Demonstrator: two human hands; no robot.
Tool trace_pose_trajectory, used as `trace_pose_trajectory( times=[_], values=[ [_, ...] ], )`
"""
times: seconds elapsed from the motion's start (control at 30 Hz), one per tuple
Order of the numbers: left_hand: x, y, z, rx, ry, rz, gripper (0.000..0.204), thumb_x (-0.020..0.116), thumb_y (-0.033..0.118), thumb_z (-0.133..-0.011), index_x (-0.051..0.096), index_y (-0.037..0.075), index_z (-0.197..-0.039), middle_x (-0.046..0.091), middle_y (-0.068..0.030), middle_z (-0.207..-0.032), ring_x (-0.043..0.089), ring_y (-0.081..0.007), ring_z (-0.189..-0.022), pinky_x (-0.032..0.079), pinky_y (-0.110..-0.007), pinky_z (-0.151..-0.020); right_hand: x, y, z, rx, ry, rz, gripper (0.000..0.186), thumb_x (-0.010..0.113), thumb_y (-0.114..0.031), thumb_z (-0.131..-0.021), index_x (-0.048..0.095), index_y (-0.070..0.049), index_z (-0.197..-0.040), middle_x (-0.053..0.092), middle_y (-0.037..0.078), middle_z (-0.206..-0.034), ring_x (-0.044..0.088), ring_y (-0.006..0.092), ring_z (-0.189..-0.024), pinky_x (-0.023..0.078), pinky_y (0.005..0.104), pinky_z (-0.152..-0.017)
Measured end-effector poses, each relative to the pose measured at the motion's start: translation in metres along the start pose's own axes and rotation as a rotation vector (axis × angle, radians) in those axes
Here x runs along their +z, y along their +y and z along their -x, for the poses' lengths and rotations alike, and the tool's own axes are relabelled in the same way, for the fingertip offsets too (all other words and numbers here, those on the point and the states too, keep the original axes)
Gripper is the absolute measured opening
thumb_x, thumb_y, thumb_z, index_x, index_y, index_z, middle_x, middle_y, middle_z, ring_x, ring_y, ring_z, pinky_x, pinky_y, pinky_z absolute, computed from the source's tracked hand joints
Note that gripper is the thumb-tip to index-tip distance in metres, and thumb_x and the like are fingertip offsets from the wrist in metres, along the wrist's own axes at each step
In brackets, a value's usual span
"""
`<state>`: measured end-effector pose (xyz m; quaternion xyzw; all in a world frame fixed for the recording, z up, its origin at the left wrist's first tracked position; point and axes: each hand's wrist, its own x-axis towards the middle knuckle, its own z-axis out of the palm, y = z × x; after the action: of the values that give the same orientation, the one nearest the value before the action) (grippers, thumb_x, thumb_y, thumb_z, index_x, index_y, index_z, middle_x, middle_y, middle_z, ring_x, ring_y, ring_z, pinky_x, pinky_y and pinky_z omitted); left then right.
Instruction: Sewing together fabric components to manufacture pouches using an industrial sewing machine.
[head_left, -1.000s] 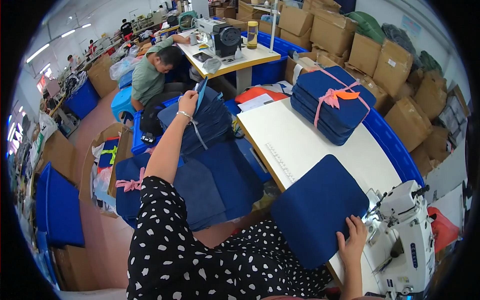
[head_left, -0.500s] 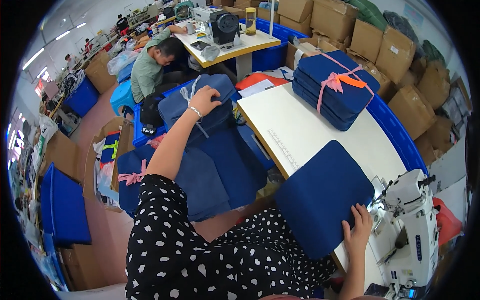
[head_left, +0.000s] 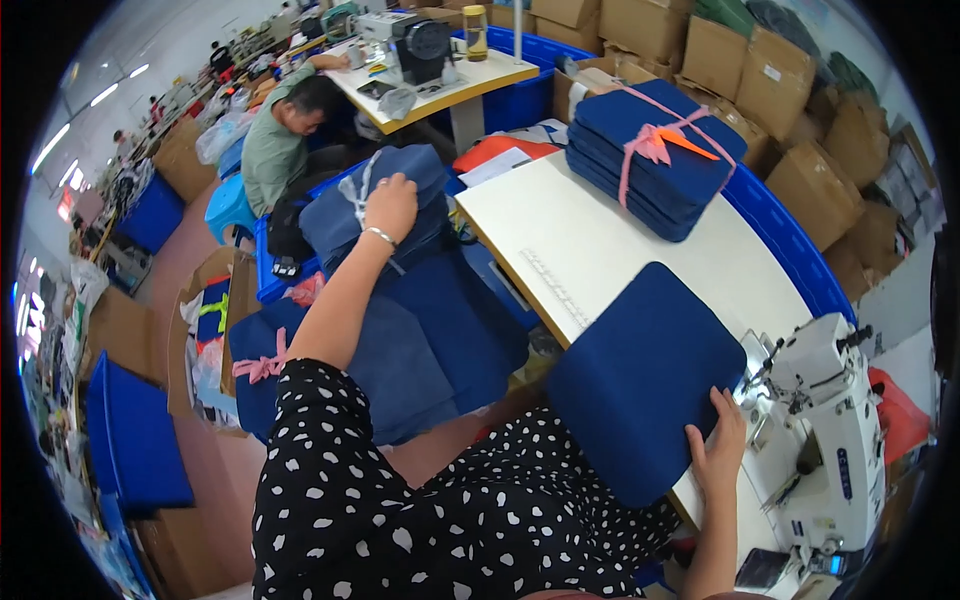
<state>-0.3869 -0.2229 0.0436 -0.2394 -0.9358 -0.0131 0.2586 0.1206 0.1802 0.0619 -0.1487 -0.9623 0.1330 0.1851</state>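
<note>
My left hand [head_left: 392, 208] reaches out to a stack of blue-grey fabric panels [head_left: 425, 170] bound with a pale strip tie [head_left: 352, 192]. Its fingers are curled down right beside the tie; their tips are hidden, so what they grip cannot be made out. A navy fabric panel with rounded corners [head_left: 645, 385] lies across the table's near edge, partly over my lap. On its right edge rests my right hand [head_left: 718, 445], open, with thumb and fingers apart. More blue panels [head_left: 400, 345] lie spread under my left forearm, one bundle with a pink tie [head_left: 262, 360].
A white sewing machine [head_left: 825, 430] stands right of my right hand. On the white table [head_left: 520, 225] sit a ruler marking and a pink-tied navy stack [head_left: 650, 150]. A seated person [head_left: 280, 150] bends beside another machine table [head_left: 460, 90]. Cardboard boxes [head_left: 815, 190] line the right.
My left hand's fingers have drawn in from a spread over the stack to a curl beside the tie. My right hand stays at the panel's edge. The whole view has shifted slightly.
</note>
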Motion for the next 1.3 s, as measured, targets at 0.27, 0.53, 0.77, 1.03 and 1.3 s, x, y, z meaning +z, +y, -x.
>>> trace_pose_trajectory(
  times=[0.27, 0.53, 0.77, 1.03, 1.3],
  values=[
    [-0.022, -0.034, -0.031, -0.017, 0.632, 0.752, 0.020, 0.061, 0.014, -0.104, 0.063, -0.003, -0.116, 0.069, -0.0140, -0.119, 0.066, -0.0211, -0.102, 0.051, -0.033, -0.092, -0.002, 0.001, -0.018, -0.058, -0.082, -0.023, 0.056, 0.071, -0.040, -0.092, 0.062, -0.004, -0.134, 0.056, 0.010, -0.149, 0.045, 0.0311, -0.144, 0.035, 0.0466, -0.117],
    [-0.140, 0.263, 0.058, 1.072, -0.132, 0.821, 0.015, 0.067, 0.011, -0.091, 0.064, 0.006, -0.104, 0.065, -0.0116, -0.129, 0.061, -0.0331, -0.122, 0.052, -0.041, -0.101, 0.000, -0.011, 0.019, 0.070, -0.089, 0.070, 0.066, 0.069, -0.046, -0.092, 0.056, -0.005, -0.142, 0.048, 0.012, -0.156, 0.040, 0.0314, -0.146, 0.029, 0.0517, -0.120],
    [-0.158, 0.354, 0.075, 1.408, -0.704, 0.836, 0.025, 0.070, 0.028, -0.093, 0.070, 0.011, -0.111, 0.063, -0.0095, -0.128, 0.061, -0.0283, -0.115, 0.053, -0.042, -0.094, -0.005, -0.029, 0.043, 0.100, -0.092, 0.059, 0.066, 0.069, -0.046, -0.091, 0.057, -0.003, -0.140, 0.052, 0.013, -0.151, 0.039, 0.0315, -0.147, 0.025, 0.0522, -0.122],
    [-0.059, 0.471, 0.034, 1.252, -0.428, 1.163, 0.040, 0.083, 0.037, -0.076, 0.074, 0.007, -0.102, 0.072, -0.0120, -0.095, 0.068, -0.0328, -0.092, 0.053, -0.044, -0.085, -0.001, -0.042, 0.048, 0.088, -0.086, 0.031, 0.063, 0.073, -0.042, -0.087, 0.059, 0.000, -0.132, 0.055, 0.017, -0.146, 0.042, 0.0354, -0.144, 0.024, 0.0547, -0.121],
    [-0.049, 0.504, 0.040, 0.896, -0.547, 1.259, 0.024, 0.084, 0.024, -0.074, 0.068, 0.009, -0.083, 0.067, -0.0098, -0.092, 0.064, -0.0305, -0.093, 0.051, -0.044, -0.083, 0.004, -0.040, 0.047, 0.077, -0.089, 0.010, 0.061, 0.071, -0.032, -0.089, 0.055, 0.002, -0.137, 0.049, 0.021, -0.151, 0.039, 0.0401, -0.145, 0.023, 0.0535, -0.121]
  ],
)
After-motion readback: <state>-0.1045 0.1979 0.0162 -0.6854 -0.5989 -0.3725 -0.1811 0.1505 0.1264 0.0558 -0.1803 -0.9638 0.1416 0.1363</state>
